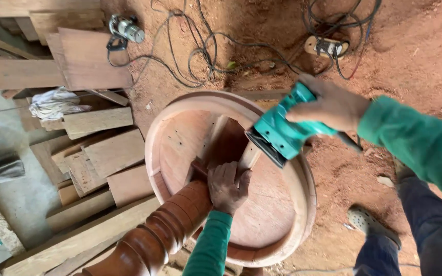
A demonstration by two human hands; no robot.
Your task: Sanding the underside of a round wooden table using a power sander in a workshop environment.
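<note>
A round wooden tabletop (175, 145) lies upside down on the red dirt, with cross braces on its underside. A turned reddish wooden leg (164, 230) rises from its middle toward the camera. My left hand (227, 186) lies flat, fingers spread, on the top of the leg where it meets the braces. My right hand (331, 105) grips a teal electric sander (280, 134), tilted with its pad down over a brace just right of the left hand. Both arms wear green sleeves.
Wooden planks and offcuts (95, 153) are stacked at the left, with a white rag (52, 102) on them. A silver power tool (126, 29), tangled black cables (205, 51) and a power strip (328, 47) lie on the dirt beyond. My foot (372, 225) stands at the right.
</note>
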